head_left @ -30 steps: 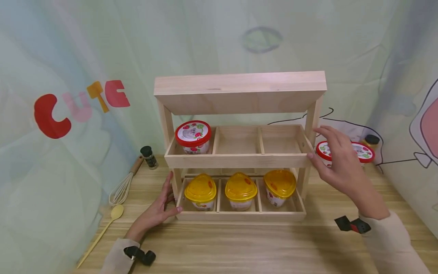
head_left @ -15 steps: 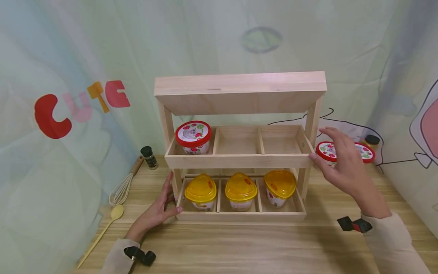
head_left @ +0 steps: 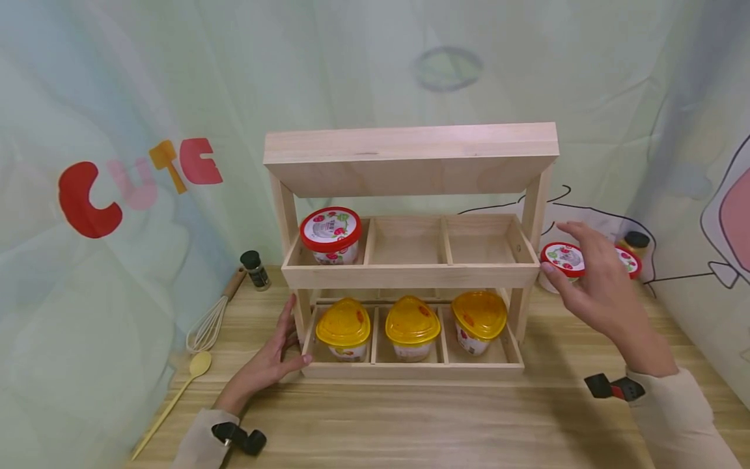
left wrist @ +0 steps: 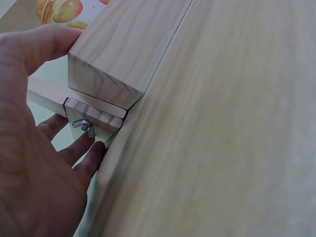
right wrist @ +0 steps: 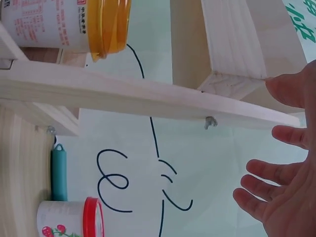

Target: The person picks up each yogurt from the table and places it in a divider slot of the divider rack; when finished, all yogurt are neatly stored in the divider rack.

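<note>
Reach step: right hand [head_left: 592, 286], fingers spread and empty, nears the red-lidded cup [head_left: 565, 262]; left hand [head_left: 275, 355], fingers relaxed, braces the rack [head_left: 410, 277]. The next move probably calls for closing round the lid.

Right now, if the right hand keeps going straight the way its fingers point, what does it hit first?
Most likely the red-lidded cup standing on the table right of the wooden rack. The right hand is open, fingers aimed at that lid. Depth is unclear; a second red-lidded cup sits just beyond.
</note>
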The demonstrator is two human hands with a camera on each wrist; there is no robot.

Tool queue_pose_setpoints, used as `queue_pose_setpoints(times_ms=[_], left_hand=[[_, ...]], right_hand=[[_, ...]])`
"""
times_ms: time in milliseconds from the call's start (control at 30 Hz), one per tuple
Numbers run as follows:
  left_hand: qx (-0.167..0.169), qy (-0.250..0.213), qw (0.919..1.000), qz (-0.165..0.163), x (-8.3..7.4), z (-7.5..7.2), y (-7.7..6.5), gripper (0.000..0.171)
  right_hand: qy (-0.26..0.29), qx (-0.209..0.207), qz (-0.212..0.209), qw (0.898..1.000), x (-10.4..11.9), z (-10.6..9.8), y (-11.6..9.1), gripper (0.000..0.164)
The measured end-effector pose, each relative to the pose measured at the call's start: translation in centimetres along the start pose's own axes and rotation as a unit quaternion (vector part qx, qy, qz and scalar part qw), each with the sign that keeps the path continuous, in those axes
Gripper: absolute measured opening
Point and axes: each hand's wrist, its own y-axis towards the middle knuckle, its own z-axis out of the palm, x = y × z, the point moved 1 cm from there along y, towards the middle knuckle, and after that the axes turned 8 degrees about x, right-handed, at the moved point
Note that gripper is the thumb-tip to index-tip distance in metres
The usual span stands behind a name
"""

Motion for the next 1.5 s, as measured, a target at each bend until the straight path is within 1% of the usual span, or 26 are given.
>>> queue_pose_setpoints(times_ms=[167,367,633,767,867,1000,1133,1233,1500], left_hand=[[-0.001,0.001,1.0,0.006,0.0,0.0,0.0,0.122],[-0.001,0.006,1.0,-0.003,0.0,-0.1,0.0,0.122],[-0.002,0.004,1.0,-0.006,-0.1,-0.1,0.1,0.122],[-0.002,0.004,1.0,-0.007,-0.2,-0.1,0.2,0.122],[-0.002,0.006,0.9999,-0.008,-0.1,-0.1,0.2,0.122],[-0.002,0.004,1.0,-0.008,-0.1,-0.1,0.2,0.122],[0.0,0.003,0.9999,-0.01,0.0,0.0,0.2,0.122],[0.0,0.002,0.9999,-0.01,0.0,0.0,0.2,0.122],[-0.001,0.002,1.0,-0.007,-0.1,0.0,0.2,0.123]], right_hand=[[-0.001,0.004,0.005,1.0,-0.9,0.2,-0.2,0.074],[-0.01,0.012,0.02,1.0,-2.3,0.6,-0.4,0.075],[-0.026,0.048,0.073,0.996,-4.5,1.4,-0.6,0.08],[-0.029,0.076,0.109,0.991,-5.6,2.0,-0.7,0.084],[-0.034,0.091,0.126,0.987,-6.5,2.4,-0.7,0.085],[-0.043,0.1,0.129,0.986,-7.6,2.9,-0.7,0.083],[-0.046,0.102,0.121,0.986,-8.6,3.4,-0.8,0.077],[-0.045,0.105,0.12,0.986,-9.0,3.7,-0.8,0.075],[-0.054,0.123,0.137,0.981,-9.8,4.7,-0.3,0.075]])
